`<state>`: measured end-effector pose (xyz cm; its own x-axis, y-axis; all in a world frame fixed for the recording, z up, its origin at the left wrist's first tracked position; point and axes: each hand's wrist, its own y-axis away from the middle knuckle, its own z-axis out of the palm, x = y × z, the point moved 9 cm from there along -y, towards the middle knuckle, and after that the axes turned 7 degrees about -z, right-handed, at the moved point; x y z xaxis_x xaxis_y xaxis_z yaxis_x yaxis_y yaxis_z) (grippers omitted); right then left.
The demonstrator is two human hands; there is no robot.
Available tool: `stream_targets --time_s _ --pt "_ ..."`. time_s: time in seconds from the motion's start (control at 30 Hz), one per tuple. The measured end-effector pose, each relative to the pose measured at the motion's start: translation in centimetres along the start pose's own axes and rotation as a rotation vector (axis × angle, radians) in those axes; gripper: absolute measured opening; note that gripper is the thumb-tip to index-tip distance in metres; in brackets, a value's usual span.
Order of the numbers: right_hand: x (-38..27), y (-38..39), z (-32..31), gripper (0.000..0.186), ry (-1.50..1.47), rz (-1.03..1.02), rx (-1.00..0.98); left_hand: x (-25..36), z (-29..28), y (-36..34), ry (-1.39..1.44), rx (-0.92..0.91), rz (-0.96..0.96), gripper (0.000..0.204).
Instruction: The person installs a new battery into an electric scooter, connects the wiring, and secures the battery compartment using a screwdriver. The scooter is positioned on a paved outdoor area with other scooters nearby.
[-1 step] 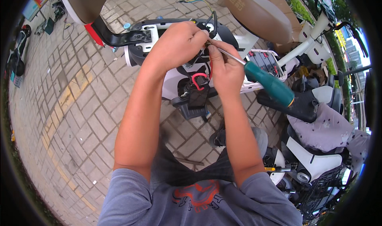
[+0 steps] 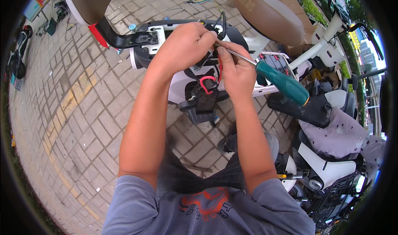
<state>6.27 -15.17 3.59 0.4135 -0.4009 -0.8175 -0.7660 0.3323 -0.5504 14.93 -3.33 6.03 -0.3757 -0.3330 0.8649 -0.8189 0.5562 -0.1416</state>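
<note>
daylt's soft & diffuse, edges bend w/ blk corners

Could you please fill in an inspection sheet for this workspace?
Surface: brick-patterned paving with a faded yellow line and small scraps.
Work items: green-handled screwdriver, its tip hidden at the fingers; white-and-black vehicle body beneath the hands.
Clutter: cardboard, spotted cloth and black basket toward the right.
Left hand: fingers curled beside the other hand; anything gripped is hidden.
Right hand: holds the screwdriver by its shaft.
Cables: red wire below the right fingers; yellow-and-blue wires beyond the body.
Surroundings: parked two-wheeler far left; greenery upper right.
</note>
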Motion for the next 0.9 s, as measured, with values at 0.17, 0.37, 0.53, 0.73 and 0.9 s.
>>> stream_targets --time_s 0.17,0.37,0.53,0.73,0.9 --pt "-0.1 -0.5 0.4 0.017 -0.078 -0.031 -0.06 -0.6 -0.9 0.0 0.153 0.125 0.018 0.035" --pt "-0.4 -1.2 0.9 0.015 -0.07 -0.008 -0.157 -4.2 -4.2 0.9 0.284 0.575 -0.138 0.041" --pt "-0.9 -2.2 1.3 0.014 0.083 -0.014 -0.249 -6.3 -2.3 -0.1 -0.099 0.215 -0.467 0.058" --pt "-1.7 -2.1 2.0 0.014 0.256 -0.156 -0.269 -6.1 -1.9 -0.1 -0.149 0.222 -0.231 0.057" --pt "-1.9 -1.1 1.5 0.011 0.222 -0.214 -0.209 -5.3 -1.7 0.5 -0.155 0.268 -0.064 0.049"
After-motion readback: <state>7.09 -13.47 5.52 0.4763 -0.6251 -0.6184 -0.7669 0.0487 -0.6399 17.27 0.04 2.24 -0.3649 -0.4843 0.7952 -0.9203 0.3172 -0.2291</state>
